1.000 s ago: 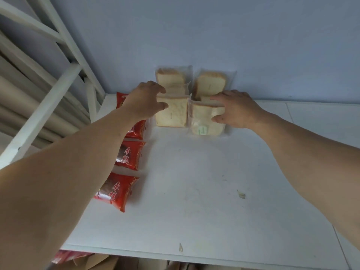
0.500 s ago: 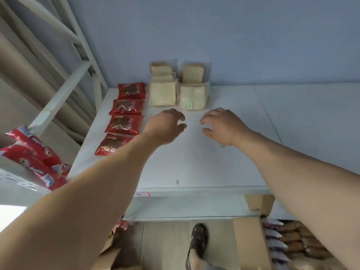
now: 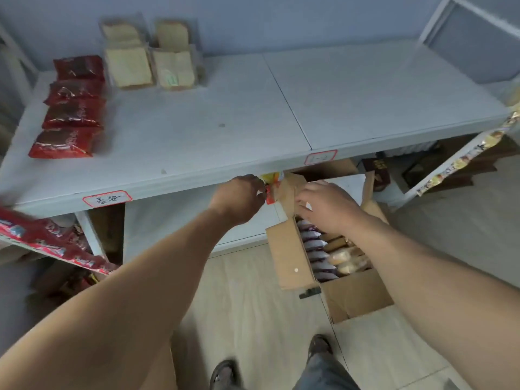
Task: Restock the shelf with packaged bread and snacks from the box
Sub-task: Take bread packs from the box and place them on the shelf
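Head view, the only one: both hands are down at the cardboard box (image 3: 292, 257) standing on the floor under the front edge of the shelf (image 3: 197, 136). The left hand (image 3: 239, 197) has its fingers curled at a small red and yellow packet (image 3: 270, 190) by the box's far flap; it seems to pinch that packet, though blur and the curled fingers hide the contact. The right hand (image 3: 327, 205), just beside the left and across the flap, reaches into the far end of the box with fingers bent; whether it has hold of anything cannot be told. Directly below the right hand lie the remaining goods: a row of purple-and-white packets (image 3: 316, 253) standing on edge and, beside them, wrapped bread rolls (image 3: 347, 260). Well above and beyond both hands, on the shelf, sit four sliced bread packs (image 3: 128, 67) and a row of four red snack packets (image 3: 74, 108). These goods are likely light, soft and crushable in slick film, so a loose hold across a packet's broad sides, or by its sealed end, should suit.
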